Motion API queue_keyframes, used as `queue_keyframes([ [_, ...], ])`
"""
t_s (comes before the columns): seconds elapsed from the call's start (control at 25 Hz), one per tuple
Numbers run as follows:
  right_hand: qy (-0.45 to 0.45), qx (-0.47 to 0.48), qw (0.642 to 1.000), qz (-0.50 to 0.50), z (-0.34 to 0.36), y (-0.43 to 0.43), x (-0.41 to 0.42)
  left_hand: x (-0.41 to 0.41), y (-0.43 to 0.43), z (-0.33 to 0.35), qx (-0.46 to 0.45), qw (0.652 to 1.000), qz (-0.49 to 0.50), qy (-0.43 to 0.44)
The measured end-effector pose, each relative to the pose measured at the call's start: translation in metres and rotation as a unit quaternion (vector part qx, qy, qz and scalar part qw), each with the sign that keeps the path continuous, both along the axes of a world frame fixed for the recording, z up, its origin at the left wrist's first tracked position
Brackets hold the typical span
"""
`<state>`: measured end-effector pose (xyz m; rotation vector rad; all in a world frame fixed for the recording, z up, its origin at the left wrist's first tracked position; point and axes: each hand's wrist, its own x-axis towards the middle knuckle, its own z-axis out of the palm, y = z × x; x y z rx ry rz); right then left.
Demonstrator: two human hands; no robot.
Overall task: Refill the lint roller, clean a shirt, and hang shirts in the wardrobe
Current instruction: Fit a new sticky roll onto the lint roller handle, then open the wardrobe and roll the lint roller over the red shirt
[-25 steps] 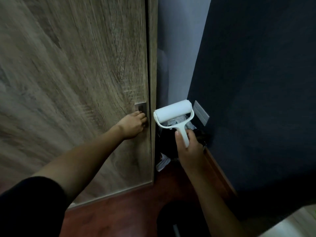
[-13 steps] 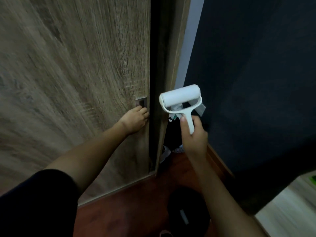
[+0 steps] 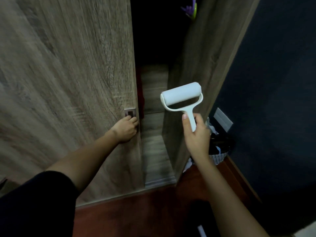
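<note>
A wood-grain sliding wardrobe door (image 3: 68, 82) fills the left of the view. My left hand (image 3: 125, 130) grips its edge just below a recessed metal handle (image 3: 130, 112). The door stands partly slid aside, showing a dark wardrobe opening (image 3: 153, 48) with wooden inner panels and a red cloth (image 3: 141, 93) at the door's edge. My right hand (image 3: 196, 134) holds a white lint roller (image 3: 182, 96) upright by its handle, in front of the opening. No shirts are visible.
A dark blue wall (image 3: 273, 100) with a grey wall plate (image 3: 223, 119) closes the right side. A basket of clothes (image 3: 218, 149) sits on the red-brown floor (image 3: 136, 211) in the corner beside the wardrobe's side panel (image 3: 205, 65). A purple and green item (image 3: 189, 9) hangs near the top.
The wardrobe door has slid left under my left hand, widening the gap from shut to a broad dark opening. The lint roller has risen slightly in my right hand.
</note>
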<state>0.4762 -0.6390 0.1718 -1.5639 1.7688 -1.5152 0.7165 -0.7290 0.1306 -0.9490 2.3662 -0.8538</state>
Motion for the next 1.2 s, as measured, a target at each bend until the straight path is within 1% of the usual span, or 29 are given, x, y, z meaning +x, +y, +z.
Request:
queue_keyframes([
  [0.04,0.0,-0.001,1.0,0.01,0.002,0.002,0.009,0.014,0.005,0.0,0.004,1.0,0.002,-0.007],
  [0.12,0.005,0.005,1.0,0.029,0.003,0.006,0.024,0.042,0.013,-0.001,0.024,0.998,0.053,-0.004],
  [0.44,0.007,0.002,0.998,0.07,0.003,0.007,0.054,0.125,0.039,0.006,0.036,0.988,0.146,-0.027],
  [0.72,0.029,0.013,0.995,0.098,0.006,0.005,0.071,0.161,0.05,0.01,0.036,0.973,0.229,-0.005],
  [0.92,0.035,0.008,0.993,0.109,0.01,-0.002,0.081,0.183,0.055,0.01,0.035,0.965,0.259,0.015],
  [1.2,0.027,-0.007,0.993,0.114,0.017,-0.012,0.096,0.208,0.065,0.013,0.04,0.954,0.296,-0.012],
])
